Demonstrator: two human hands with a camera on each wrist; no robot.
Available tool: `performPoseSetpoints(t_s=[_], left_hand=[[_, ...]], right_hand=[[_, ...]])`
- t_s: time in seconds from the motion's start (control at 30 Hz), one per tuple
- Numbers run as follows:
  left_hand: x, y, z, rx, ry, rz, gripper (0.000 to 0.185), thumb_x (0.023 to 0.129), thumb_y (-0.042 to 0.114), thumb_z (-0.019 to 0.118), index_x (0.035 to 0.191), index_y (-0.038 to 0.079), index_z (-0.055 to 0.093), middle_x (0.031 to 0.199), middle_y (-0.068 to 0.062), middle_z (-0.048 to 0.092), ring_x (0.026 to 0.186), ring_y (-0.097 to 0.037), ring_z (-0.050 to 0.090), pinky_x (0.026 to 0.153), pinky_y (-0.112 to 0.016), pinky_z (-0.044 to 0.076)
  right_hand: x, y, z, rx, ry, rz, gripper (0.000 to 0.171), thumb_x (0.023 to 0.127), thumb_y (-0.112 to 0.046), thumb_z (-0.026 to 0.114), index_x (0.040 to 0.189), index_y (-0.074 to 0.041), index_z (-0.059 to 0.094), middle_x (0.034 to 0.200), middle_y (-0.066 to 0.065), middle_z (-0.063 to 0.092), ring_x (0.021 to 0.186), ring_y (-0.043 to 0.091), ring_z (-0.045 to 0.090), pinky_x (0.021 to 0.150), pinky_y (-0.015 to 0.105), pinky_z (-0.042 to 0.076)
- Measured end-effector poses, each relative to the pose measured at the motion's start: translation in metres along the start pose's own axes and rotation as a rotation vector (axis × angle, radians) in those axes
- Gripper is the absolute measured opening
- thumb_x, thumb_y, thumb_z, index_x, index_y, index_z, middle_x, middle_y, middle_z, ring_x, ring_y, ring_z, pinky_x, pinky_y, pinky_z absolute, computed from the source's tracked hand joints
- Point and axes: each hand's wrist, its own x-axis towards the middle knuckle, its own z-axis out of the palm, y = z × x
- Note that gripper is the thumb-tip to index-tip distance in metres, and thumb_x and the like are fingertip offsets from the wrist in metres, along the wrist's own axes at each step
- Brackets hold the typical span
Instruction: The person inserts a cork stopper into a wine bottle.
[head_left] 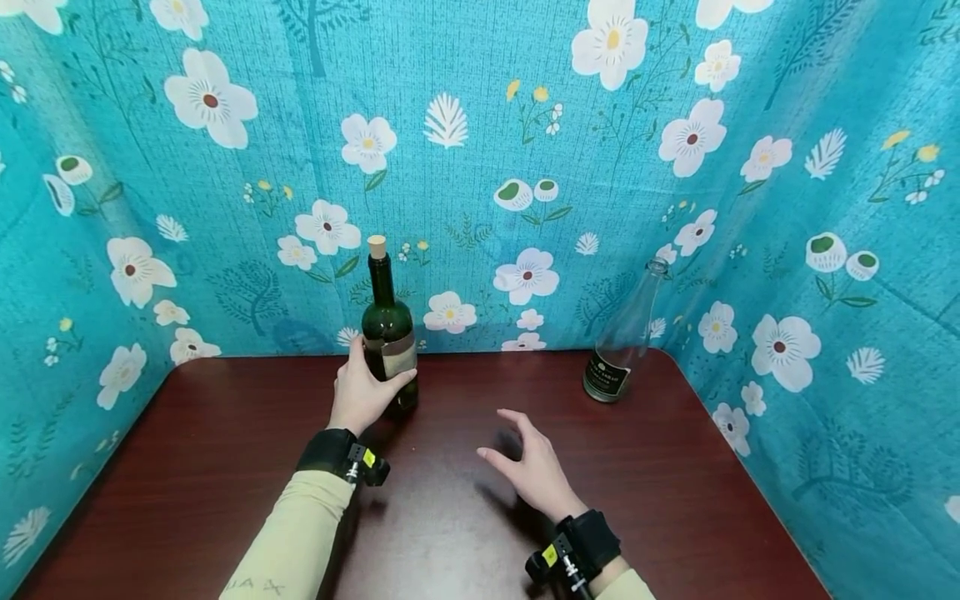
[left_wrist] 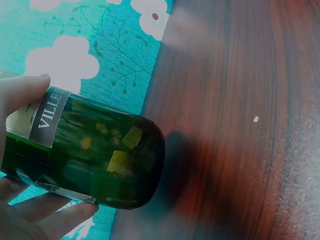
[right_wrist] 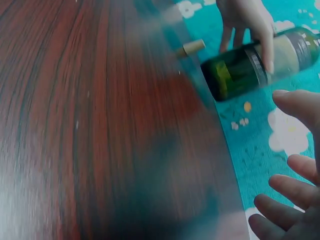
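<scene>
- Left hand [head_left: 365, 390] wraps the label band of the dark green wine bottle [head_left: 388, 329]; btl upright on the desk [head_left: 225, 467], back-centre, near the floral backdrop [head_left: 480, 150].
- Cork [head_left: 377, 246] sits in the neck, sticking out; can't tell how tight.
- Right hand [head_left: 531, 467] hovers over the desk, fingers spread, holding nothing, well apart from btl.
- Risk: one-hand grip low on the body, tall btl, so a tilt or jerk could tip it or let the glass slip, esp. on the smooth label.
- Risk: right hand swinging in w/o care could knock the btl.
- Clear empty bottle [head_left: 626, 337] stands at back right near the desk corner; a wide arm sweep could topple it.
</scene>
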Motion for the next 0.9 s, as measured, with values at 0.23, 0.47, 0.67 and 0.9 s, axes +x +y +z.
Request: performPoseSetpoints(t_s=[0.23,0.47,0.67,0.9], left_hand=[[-0.004,-0.013,0.003,0.002,0.005,-0.028,0.099,0.084,0.041,0.084,0.158,0.010,0.025,0.142,-0.022,0.054,0.126,-0.042,0.054,0.099,-0.065,0.044],[0.000,-0.019,0.003,-0.002,0.021,-0.003,0.096,0.085,0.041,0.084,0.156,0.010,0.028,0.142,-0.023,0.053,0.125,-0.043,0.054,0.099,-0.064,0.044],[-0.001,-0.020,0.001,0.002,0.014,0.000,0.095,0.085,0.042,0.084,0.156,0.009,0.030,0.144,-0.021,0.050,0.130,-0.042,0.049,0.101,-0.065,0.041],[-0.001,-0.020,0.000,0.020,0.032,0.009,0.097,0.084,0.038,0.085,0.157,0.007,0.030,0.146,-0.021,0.045,0.133,-0.042,0.046,0.104,-0.066,0.038]], right_hand=[[-0.006,0.015,-0.016,-0.024,0.075,0.042,0.064,0.091,-0.043,0.078,0.146,-0.024,0.050,0.147,0.001,0.053,0.138,0.024,0.047,0.107,0.054,0.041],[0.000,0.025,-0.040,-0.053,0.177,0.092,0.069,0.089,-0.043,0.079,0.147,-0.019,0.049,0.147,0.005,0.053,0.137,0.027,0.046,0.107,0.056,0.040],[0.006,0.026,-0.070,-0.023,0.367,0.118,0.074,0.087,-0.047,0.081,0.146,-0.015,0.050,0.144,0.008,0.055,0.136,0.027,0.046,0.109,0.051,0.038],[0.025,0.013,-0.125,-0.068,0.736,0.123,0.078,0.078,-0.050,0.087,0.135,-0.009,0.053,0.126,0.010,0.059,0.112,0.028,0.056,0.092,0.044,0.043]])
